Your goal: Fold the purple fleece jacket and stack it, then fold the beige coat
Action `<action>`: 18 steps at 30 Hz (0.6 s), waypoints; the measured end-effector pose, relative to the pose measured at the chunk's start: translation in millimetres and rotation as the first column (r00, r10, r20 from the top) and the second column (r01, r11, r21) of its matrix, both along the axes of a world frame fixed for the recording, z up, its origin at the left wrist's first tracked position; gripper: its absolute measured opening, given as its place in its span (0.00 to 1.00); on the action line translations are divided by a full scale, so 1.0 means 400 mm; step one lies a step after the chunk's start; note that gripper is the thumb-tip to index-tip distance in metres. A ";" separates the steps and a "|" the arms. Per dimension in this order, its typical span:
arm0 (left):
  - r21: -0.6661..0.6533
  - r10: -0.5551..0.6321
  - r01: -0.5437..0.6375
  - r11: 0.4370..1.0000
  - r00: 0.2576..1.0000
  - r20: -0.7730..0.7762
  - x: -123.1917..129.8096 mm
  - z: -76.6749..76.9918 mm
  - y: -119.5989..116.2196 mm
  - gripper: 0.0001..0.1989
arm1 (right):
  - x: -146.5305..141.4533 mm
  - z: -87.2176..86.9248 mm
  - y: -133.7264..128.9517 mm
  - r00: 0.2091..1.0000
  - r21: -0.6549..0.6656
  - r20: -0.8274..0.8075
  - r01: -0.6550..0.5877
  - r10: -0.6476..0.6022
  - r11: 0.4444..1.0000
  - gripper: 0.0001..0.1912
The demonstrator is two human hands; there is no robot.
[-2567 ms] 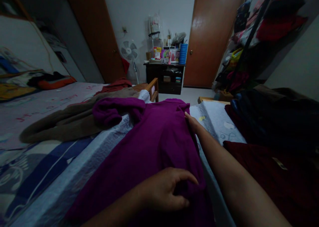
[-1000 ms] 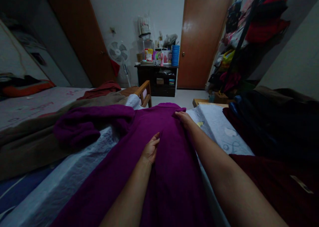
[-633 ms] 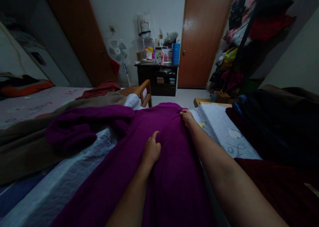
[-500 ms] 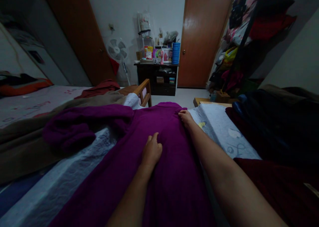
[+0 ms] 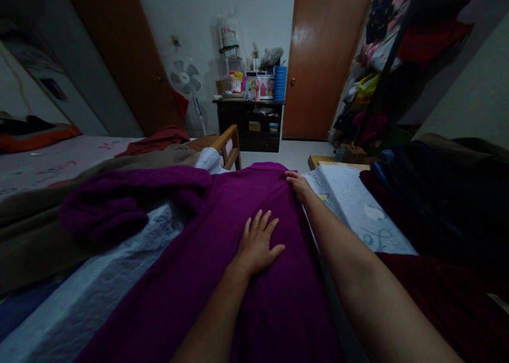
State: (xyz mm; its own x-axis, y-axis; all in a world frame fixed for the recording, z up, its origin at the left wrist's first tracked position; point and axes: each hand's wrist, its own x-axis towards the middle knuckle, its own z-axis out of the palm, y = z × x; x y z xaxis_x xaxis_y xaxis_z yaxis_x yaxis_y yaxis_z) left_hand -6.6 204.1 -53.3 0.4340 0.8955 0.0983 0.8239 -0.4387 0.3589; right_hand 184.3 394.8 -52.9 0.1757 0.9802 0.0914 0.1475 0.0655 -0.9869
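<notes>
A purple long-sleeved top (image 5: 191, 288) lies spread out before me, its collar edge (image 5: 268, 166) at the far end. One sleeve (image 5: 119, 185) stretches off to the left, bunched near its end. My left hand (image 5: 257, 242) rests flat on the middle of the top, fingers spread. At the top's far right shoulder, my right hand (image 5: 299, 185) has its fingers closed on the edge of the fabric. The other sleeve is not visible.
Brown cloth (image 5: 35, 235) lies on the left. Dark folded clothes (image 5: 445, 198) and a maroon garment (image 5: 433, 294) are piled at right, beside a pale patterned cover (image 5: 358, 198). Beyond stand a wooden chair (image 5: 234, 140), a white fan (image 5: 186, 77) and a dark cabinet (image 5: 247, 124).
My left hand has opened from a curled shape with the index finger out to a flat spread, shifting slightly right. My right hand stays at the shoulder, its fingers slightly straighter.
</notes>
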 end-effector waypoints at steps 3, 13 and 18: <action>-0.011 -0.021 0.021 1.000 1.000 -0.008 -0.008 -0.002 0.006 0.36 | 0.005 -0.002 -0.011 0.998 -0.017 0.054 -0.013 0.014 1.000 0.17; -0.029 -0.064 0.063 0.998 0.998 -0.002 -0.008 0.017 0.003 0.34 | -0.069 0.045 -0.075 0.676 0.250 0.708 0.032 -0.206 0.968 0.19; -0.070 -0.065 0.064 0.996 0.998 -0.014 -0.009 0.015 0.002 0.35 | -0.074 0.007 -0.096 0.394 -0.022 0.916 -0.144 0.078 0.989 0.30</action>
